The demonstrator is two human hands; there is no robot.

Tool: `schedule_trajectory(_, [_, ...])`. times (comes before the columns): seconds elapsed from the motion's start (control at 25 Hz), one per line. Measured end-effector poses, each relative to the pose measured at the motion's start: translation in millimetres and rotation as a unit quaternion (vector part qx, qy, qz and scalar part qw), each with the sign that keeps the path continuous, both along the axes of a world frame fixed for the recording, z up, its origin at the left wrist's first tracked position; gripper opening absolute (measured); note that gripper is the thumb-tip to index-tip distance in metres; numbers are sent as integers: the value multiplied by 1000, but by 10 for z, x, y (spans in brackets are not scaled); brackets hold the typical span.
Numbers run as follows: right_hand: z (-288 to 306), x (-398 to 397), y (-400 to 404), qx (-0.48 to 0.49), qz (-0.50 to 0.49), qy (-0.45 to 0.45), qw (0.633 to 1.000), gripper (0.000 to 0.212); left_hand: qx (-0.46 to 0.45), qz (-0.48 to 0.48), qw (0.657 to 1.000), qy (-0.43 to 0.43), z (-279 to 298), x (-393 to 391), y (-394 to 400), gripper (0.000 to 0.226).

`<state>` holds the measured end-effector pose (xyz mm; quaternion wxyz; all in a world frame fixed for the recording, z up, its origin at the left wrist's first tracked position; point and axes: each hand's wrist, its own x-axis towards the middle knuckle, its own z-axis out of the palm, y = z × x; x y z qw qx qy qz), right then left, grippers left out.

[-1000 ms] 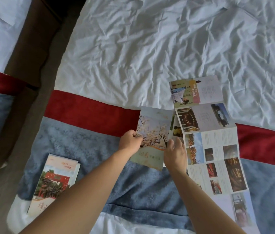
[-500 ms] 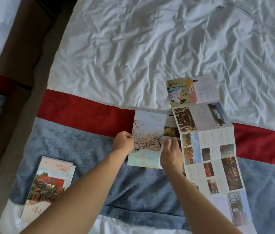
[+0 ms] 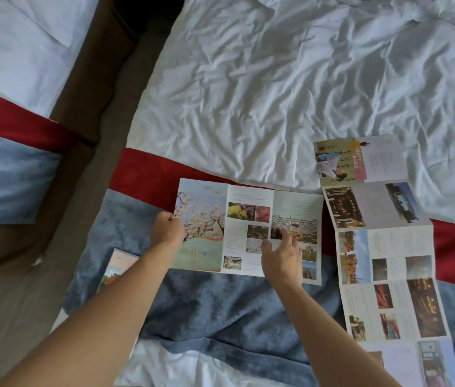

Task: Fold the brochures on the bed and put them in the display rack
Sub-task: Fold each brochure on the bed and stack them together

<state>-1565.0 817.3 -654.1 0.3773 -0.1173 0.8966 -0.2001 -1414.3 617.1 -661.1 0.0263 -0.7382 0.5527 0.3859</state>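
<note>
Rumpled white sheets cover a bed [image 3: 290, 88] crossed by a red band [image 3: 148, 174] and a blue-grey runner [image 3: 220, 308], seen from above by a person leaning over its near edge. On the runner and band lies a three-panel brochure [image 3: 248, 216], opened flat, its left panel showing blossoming branches and its other panels small photos and text. The left hand [image 3: 167, 229] pinches the brochure's left edge, fingers curled tight over the paper. The right hand [image 3: 282, 258] rests on the brochure's lower middle and right panels, fingers spread and nearly straight, thumb out to the left, holding nothing.

Just right of it, a long leaflet [image 3: 382, 247] stretches unfolded from the white sheet down across the band and runner to the bottom of the view, its panels creased in a zigzag and printed with photos and columns of text. The two papers lie close but apart, a strip of red showing between them.

Partly hidden behind the left forearm, a third brochure [image 3: 117, 263] sits near the bed's left edge on the runner; whether it is folded cannot be told. Across a brown floor gap [image 3: 86, 121] to the left stands a second bed [image 3: 11, 51] with the same white, red and blue bedding.
</note>
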Motion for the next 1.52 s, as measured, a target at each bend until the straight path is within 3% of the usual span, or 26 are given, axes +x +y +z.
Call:
schedule_trajectory(0.28, [67, -139, 86, 5, -42, 21, 999, 61, 59, -46, 987, 143, 79, -540, 452, 9])
schedule_trajectory(0.4, [144, -251, 186, -22, -172, 29, 984, 73, 82, -79, 981, 156, 46, -822, 731, 6])
schedule_trajectory(0.6, [125, -409, 365, -39, -221, 8, 974, 79, 106, -125, 977, 133, -123, -1057, 1038, 9])
schedule_trajectory(0.84, [-21, -427, 399, -25, -309, -5, 951, 72, 126, -192, 964, 137, -218, -1107, 1159, 49])
schedule_trajectory(1.04, [-78, -401, 397, -9, -223, 2, 975, 54, 67, -368, 920, 118, -237, -1029, 1194, 64])
schedule_trajectory(1.32, [-84, -248, 301, 5, -80, 19, 997, 58, -8, -364, 929, 73, -160, -815, 1058, 56])
schedule_trajectory(1.52, [128, 194, 176, 40, 46, 43, 997, 79, -42, -367, 927, 62, 45, -404, 904, 44])
